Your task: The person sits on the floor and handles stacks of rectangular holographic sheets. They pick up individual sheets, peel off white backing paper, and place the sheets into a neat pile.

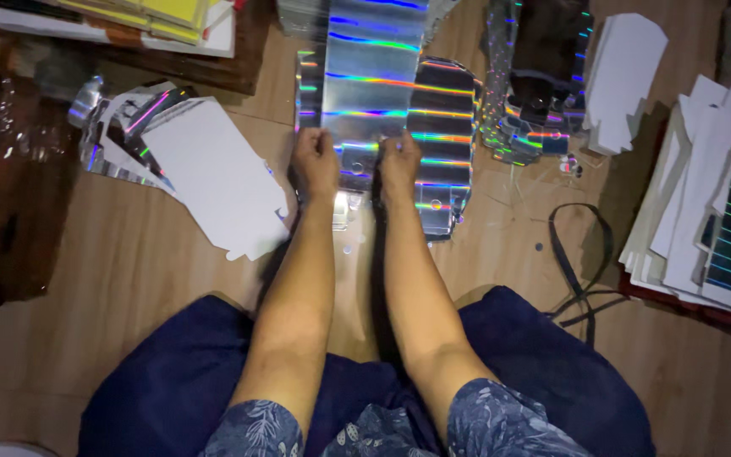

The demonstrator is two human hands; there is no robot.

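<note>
Both hands press the near edge of a holographic sheet (pixel 372 76) lying flat on the wood floor (pixel 129 254): left hand (pixel 316 161) and right hand (pixel 399 162) curl their fingers down, pinching its lower flap. Even pressure from both thumbs would likely keep a fold straight. Left of the sheet lie white card blanks (pixel 213 182); right of it, more foil pieces (pixel 526 127), a black strap (pixel 581 262) and a card stack (pixel 704 220). Nothing crowds the hands.
</note>
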